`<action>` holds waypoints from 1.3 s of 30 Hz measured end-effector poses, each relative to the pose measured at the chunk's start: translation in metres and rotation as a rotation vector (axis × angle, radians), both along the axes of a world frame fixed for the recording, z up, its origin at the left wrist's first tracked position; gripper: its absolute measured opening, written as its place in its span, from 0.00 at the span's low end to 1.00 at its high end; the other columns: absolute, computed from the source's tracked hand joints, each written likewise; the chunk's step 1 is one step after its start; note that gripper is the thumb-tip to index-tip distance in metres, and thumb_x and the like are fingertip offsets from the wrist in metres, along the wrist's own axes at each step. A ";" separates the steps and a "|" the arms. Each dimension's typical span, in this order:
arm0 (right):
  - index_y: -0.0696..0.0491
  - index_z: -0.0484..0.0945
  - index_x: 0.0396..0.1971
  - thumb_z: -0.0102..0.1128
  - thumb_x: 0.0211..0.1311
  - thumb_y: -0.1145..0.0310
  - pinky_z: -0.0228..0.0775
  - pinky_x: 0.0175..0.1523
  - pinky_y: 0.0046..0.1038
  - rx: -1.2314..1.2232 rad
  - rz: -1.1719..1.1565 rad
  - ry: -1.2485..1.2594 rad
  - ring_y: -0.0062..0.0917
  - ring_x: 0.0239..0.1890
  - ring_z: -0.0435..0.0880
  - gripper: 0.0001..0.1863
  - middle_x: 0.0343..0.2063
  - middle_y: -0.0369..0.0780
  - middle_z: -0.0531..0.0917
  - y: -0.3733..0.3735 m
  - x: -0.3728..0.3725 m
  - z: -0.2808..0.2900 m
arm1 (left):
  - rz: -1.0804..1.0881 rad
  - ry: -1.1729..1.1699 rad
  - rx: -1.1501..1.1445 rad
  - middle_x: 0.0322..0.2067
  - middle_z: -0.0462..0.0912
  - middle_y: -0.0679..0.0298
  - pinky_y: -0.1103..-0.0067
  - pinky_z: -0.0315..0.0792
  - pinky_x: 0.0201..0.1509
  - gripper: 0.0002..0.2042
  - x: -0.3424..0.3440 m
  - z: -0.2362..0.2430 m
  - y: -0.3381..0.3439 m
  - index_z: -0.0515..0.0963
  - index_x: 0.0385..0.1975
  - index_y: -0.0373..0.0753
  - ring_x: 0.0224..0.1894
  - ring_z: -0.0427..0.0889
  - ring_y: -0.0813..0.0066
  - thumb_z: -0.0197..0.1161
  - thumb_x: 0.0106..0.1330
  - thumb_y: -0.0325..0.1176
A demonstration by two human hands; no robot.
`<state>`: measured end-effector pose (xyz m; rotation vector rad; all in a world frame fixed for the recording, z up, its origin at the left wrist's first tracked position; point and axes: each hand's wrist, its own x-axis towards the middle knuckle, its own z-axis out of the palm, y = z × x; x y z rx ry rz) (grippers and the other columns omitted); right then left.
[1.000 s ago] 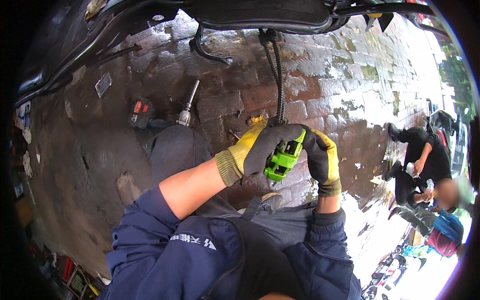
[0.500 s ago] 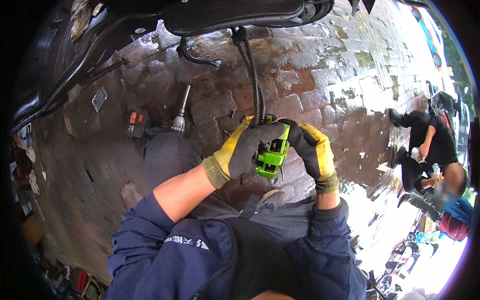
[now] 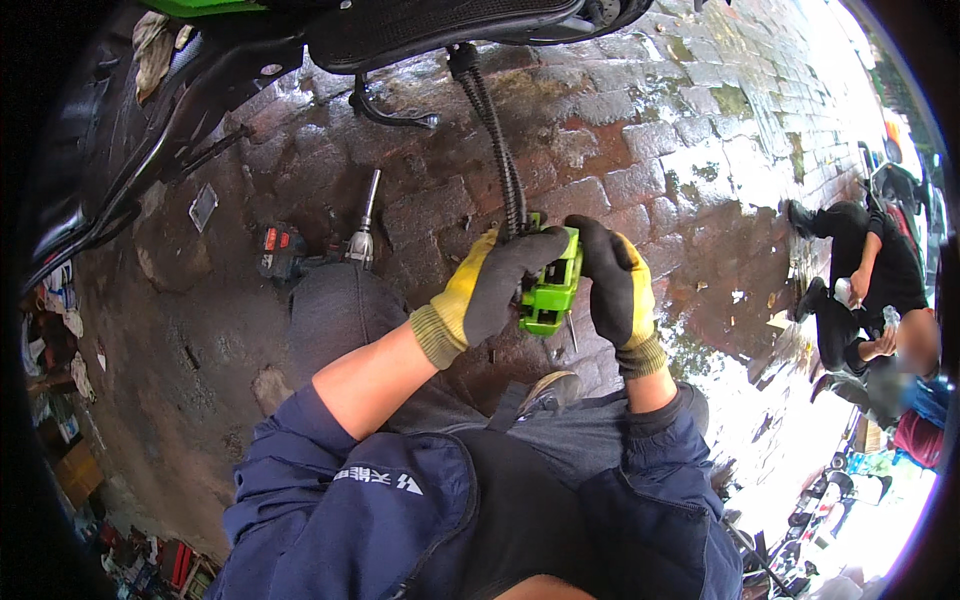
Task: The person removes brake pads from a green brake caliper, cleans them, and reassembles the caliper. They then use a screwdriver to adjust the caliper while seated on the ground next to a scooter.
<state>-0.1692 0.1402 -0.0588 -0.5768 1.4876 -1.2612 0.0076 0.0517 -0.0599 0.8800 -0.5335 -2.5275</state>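
Note:
Gloved in yellow and black, my left hand [image 3: 490,290] is closed around a bright green caliper-like part [image 3: 550,295] with dark openings. A ribbed black cable or hose [image 3: 493,140] runs down from the vehicle to this part. My right hand [image 3: 615,285], in a matching glove, is at the part's right side. Its fingers are bent together near the upper edge; whatever they hold is hidden. A thin metal rod [image 3: 572,333] shows just below the green part.
A red and black power tool [image 3: 285,250] with a long metal socket [image 3: 367,215] lies left of my knee. The vehicle's dark footboard [image 3: 440,35] and stand [image 3: 395,115] are above. Wet brick paving [image 3: 640,150] surrounds me. Another person [image 3: 870,270] sits at the right.
My right hand's fingertips have shifted slightly upward along the green part. My left hand keeps its hold. The whole view has moved a little, showing more green bodywork at the top left.

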 end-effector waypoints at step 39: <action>0.60 0.49 0.81 0.56 0.76 0.73 0.59 0.78 0.36 -0.276 -0.069 0.060 0.31 0.74 0.69 0.40 0.75 0.46 0.68 0.084 0.043 0.021 | -0.100 -0.057 -1.058 0.65 0.76 0.56 0.67 0.76 0.72 0.49 -0.029 0.017 -0.003 0.49 0.79 0.33 0.64 0.80 0.66 0.71 0.59 0.11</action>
